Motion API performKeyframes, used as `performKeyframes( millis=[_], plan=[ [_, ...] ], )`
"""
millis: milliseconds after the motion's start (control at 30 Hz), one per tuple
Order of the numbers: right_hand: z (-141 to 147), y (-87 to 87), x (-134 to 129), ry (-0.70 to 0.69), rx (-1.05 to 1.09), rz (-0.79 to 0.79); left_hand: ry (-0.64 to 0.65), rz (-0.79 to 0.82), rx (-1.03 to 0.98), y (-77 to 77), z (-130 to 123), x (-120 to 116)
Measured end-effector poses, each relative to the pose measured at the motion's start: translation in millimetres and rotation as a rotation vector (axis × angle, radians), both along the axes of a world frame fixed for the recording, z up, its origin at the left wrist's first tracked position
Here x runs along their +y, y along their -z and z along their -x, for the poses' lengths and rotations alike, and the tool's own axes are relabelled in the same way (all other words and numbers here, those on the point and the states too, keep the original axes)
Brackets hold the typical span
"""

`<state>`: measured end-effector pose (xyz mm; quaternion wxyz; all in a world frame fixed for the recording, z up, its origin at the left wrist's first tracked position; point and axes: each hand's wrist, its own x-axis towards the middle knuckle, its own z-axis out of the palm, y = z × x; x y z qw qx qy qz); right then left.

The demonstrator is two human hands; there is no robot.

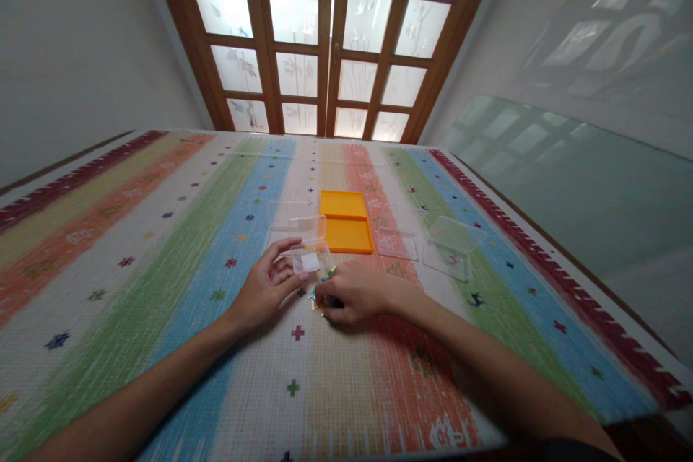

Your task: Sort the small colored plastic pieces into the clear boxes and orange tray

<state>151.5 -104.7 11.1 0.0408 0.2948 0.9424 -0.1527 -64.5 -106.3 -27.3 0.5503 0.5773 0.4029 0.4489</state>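
My left hand [271, 278] is closed on a small clear plastic box [310, 261], thumb in front and fingers behind. A white patch and a few yellow bits show in that box. Just right of it, my right hand [351, 294] reaches down with curled fingers over a little heap of small coloured pieces [315, 298] on the cloth. Yellow, green, blue and white show among them, but they are too small to name. The right fingertips are partly hidden, so I cannot make out what they pinch.
Beyond my hands lies an open orange case [346, 233]. Open clear plastic boxes stand on both sides of it, one pair at the right [447, 260]. A striped tablecloth [189, 332] covers the table. A glass panel [568, 188] leans at the right wall, and wooden doors [328, 50] close the far end.
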Motion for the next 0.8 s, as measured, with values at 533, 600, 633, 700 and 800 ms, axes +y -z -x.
performKeyframes(
  millis=[533,600,633,700,800],
  plan=[
    [4.8,-6.6,-5.8,-0.023,-0.04,0.028,0.016,0.019,0.006,-2.1,-0.2,-0.6],
    [6.8,-9.3,-6.7,-0.021,-0.064,0.021,0.015,0.022,0.008,-2.5,-0.2,-0.6],
    [7.9,-10.6,-7.1,-0.02,-0.077,0.016,0.015,0.021,0.009,-2.6,-0.1,-0.5],
    [9.7,-12.5,-7.6,-0.022,-0.103,0.006,0.015,0.017,0.015,-2.8,0.0,-0.2],
    [11.0,-12.6,-7.9,-0.023,-0.122,-0.004,0.016,0.001,0.021,-2.3,0.2,0.2]
  ],
)
